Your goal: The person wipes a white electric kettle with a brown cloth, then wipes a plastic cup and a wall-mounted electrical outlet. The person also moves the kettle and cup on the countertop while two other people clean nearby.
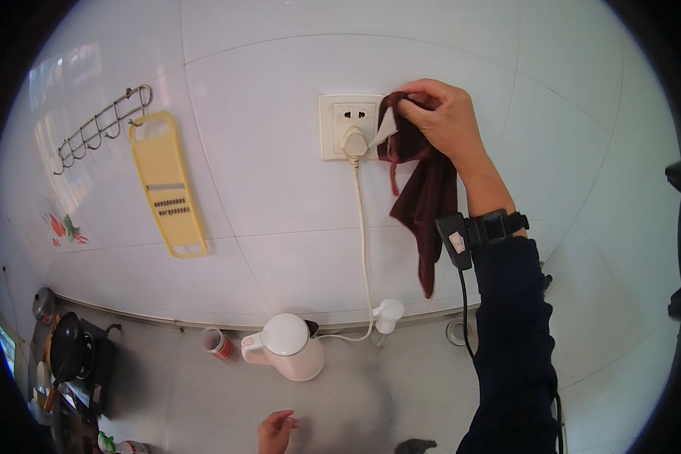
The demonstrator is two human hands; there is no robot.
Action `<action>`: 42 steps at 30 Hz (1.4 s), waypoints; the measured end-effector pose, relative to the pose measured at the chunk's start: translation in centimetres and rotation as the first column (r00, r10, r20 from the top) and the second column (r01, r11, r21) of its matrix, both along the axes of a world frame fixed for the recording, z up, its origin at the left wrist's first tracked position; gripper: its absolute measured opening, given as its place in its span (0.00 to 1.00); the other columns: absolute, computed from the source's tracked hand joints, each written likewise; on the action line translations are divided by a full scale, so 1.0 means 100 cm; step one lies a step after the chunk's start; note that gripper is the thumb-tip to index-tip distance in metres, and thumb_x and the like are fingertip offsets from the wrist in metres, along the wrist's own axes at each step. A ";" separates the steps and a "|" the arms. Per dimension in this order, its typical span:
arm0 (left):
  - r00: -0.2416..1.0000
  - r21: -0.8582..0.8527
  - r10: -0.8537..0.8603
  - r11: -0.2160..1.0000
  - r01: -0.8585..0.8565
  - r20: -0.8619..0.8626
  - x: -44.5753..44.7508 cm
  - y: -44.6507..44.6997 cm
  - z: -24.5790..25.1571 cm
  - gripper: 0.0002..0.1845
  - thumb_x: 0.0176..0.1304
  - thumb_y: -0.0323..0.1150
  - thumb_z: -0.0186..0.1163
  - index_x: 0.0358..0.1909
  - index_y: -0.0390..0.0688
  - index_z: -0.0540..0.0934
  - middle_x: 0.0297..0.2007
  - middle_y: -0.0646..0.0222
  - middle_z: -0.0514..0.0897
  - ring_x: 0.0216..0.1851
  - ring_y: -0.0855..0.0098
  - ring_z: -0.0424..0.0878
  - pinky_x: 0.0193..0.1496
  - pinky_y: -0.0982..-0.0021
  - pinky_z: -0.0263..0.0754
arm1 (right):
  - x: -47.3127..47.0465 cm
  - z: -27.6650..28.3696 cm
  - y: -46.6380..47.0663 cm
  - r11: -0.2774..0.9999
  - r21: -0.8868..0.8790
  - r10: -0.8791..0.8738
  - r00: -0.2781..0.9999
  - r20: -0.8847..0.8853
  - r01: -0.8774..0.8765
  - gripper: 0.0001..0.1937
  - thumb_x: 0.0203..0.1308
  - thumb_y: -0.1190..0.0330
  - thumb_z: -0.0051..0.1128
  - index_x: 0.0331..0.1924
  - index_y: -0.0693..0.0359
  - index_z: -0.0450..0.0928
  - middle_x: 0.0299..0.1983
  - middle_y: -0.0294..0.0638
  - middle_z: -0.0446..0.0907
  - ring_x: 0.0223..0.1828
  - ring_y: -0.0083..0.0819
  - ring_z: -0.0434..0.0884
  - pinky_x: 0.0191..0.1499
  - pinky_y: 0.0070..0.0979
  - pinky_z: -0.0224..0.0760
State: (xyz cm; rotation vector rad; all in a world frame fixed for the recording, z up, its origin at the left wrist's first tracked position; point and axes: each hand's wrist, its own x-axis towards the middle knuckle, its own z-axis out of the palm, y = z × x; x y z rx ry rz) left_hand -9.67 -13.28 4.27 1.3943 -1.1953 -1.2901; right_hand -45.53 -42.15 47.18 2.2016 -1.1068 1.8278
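Note:
My right hand point(442, 116) grips a dark brown cloth point(431, 193) against the right side of a white wall socket plate point(327, 127). The cloth hangs down the tiled wall, with a white tag and a reddish loop showing. A white plug point(354, 143) sits in the socket beside the cloth, and its cord runs down towards the counter. My left hand point(276, 430) is low in the view, above the counter, its fingers slightly curled and holding nothing visible. Near it stands a pale pink electric kettle point(298, 354) with a white lid.
A yellow grater point(162, 164) hangs from a metal hook rack point(105, 122). Along the counter point(204, 397) are a red cup point(218, 344), a white-topped pump bottle point(389, 315) and a round metal item point(457, 332). A black wok point(68, 346) is at the far left.

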 end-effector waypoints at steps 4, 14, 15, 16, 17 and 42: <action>0.999 0.043 0.035 0.998 -0.036 0.036 0.006 0.002 0.005 0.14 0.68 0.27 0.55 0.52 0.34 0.78 0.37 0.63 0.84 0.38 0.72 0.82 0.43 0.72 0.78 | 0.023 0.021 0.003 0.985 0.007 -0.166 0.952 -0.258 0.174 0.13 0.48 0.63 0.68 0.36 0.59 0.84 0.24 0.37 0.81 0.27 0.30 0.80 0.33 0.25 0.74; 1.000 -0.019 0.020 1.000 -0.020 0.006 0.009 0.003 0.001 0.13 0.68 0.27 0.55 0.52 0.34 0.78 0.38 0.63 0.84 0.38 0.73 0.82 0.43 0.73 0.78 | 0.026 -0.002 0.008 0.942 0.039 -0.323 0.930 -0.178 0.334 0.18 0.45 0.60 0.70 0.39 0.57 0.76 0.23 0.34 0.75 0.27 0.30 0.76 0.33 0.27 0.70; 0.999 -0.032 0.016 0.999 -0.015 0.033 0.012 0.003 0.001 0.13 0.68 0.27 0.55 0.52 0.34 0.78 0.38 0.63 0.84 0.38 0.73 0.83 0.43 0.73 0.78 | 0.024 -0.008 0.007 0.955 0.050 -0.285 0.949 -0.131 0.294 0.19 0.45 0.61 0.70 0.40 0.57 0.76 0.22 0.33 0.74 0.25 0.28 0.74 0.32 0.27 0.70; 0.998 -0.044 0.012 0.999 -0.009 0.060 0.015 0.005 0.000 0.13 0.68 0.27 0.55 0.52 0.34 0.78 0.38 0.63 0.84 0.38 0.73 0.83 0.43 0.73 0.78 | 0.023 -0.013 0.006 0.976 0.045 -0.210 0.975 -0.068 0.213 0.19 0.45 0.63 0.70 0.40 0.58 0.75 0.20 0.32 0.70 0.23 0.25 0.70 0.30 0.24 0.68; 0.998 -0.028 0.029 0.999 -0.027 0.050 0.019 0.007 -0.001 0.13 0.68 0.26 0.55 0.52 0.34 0.78 0.38 0.63 0.84 0.38 0.73 0.83 0.44 0.73 0.78 | 0.023 -0.018 0.005 0.975 0.069 -0.209 0.977 -0.042 0.211 0.19 0.45 0.63 0.70 0.40 0.58 0.75 0.20 0.31 0.70 0.23 0.24 0.70 0.30 0.24 0.67; 0.983 -0.046 0.015 0.999 -0.007 0.181 0.023 0.007 -0.008 0.13 0.68 0.28 0.56 0.52 0.36 0.78 0.38 0.62 0.85 0.38 0.72 0.83 0.42 0.72 0.79 | -0.044 -0.032 0.015 0.996 -0.057 -0.047 0.957 0.285 0.066 0.13 0.53 0.72 0.66 0.43 0.60 0.79 0.25 0.34 0.77 0.25 0.19 0.75 0.31 0.19 0.70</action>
